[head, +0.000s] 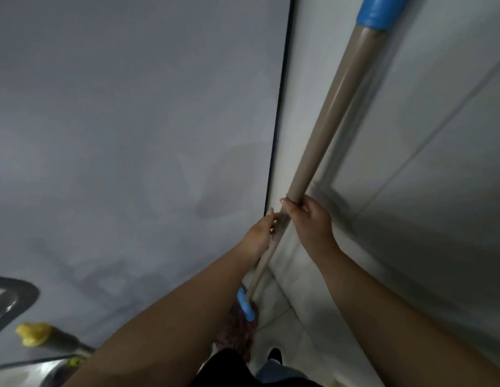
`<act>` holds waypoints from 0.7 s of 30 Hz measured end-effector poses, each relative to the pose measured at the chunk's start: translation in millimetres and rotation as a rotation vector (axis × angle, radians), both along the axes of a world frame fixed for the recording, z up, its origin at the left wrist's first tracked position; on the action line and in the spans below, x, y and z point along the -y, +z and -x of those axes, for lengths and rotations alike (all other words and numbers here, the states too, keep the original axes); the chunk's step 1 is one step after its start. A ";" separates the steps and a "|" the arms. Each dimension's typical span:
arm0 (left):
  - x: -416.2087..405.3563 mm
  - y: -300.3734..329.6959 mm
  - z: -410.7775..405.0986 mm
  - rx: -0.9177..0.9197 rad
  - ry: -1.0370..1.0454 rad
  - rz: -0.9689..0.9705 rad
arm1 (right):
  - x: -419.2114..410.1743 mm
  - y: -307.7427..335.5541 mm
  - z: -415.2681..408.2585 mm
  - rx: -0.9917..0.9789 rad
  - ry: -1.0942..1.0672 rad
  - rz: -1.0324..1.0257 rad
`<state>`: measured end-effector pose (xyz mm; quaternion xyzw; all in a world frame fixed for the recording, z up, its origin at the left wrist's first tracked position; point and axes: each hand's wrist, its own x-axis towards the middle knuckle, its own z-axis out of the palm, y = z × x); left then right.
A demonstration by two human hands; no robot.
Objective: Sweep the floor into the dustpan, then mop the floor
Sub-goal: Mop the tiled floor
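Observation:
A mop with a long beige handle (335, 107) and a blue grip at its top (380, 9) stands almost upright in front of me. Its blue clamp (245, 304) and reddish string head (237, 336) rest on the light tiled floor (293, 325) near my feet. My right hand (307, 216) grips the handle at mid height. My left hand (261, 230) holds the handle just below it, fingers curled around the pole.
A grey wall panel (131, 121) fills the left, ending at a dark vertical edge (276, 135). White tiled wall (438, 135) lies to the right. A yellow object on a dark handle (33, 333) and a metal basin rim (11, 300) sit at lower left.

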<state>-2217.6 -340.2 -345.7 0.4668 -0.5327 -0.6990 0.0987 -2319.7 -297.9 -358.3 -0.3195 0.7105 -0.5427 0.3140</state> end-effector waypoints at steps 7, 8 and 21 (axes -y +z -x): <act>-5.9 -12.2 -18.2 -0.040 0.010 0.335 | 9.0 31.9 -6.0 -0.054 0.086 0.097; -4.9 -9.7 -21.0 -0.042 0.047 0.347 | 9.2 40.6 -9.9 -0.066 0.088 0.124; -40.6 66.8 -109.9 -0.303 0.075 0.447 | -10.8 142.0 -118.5 -0.050 0.042 0.417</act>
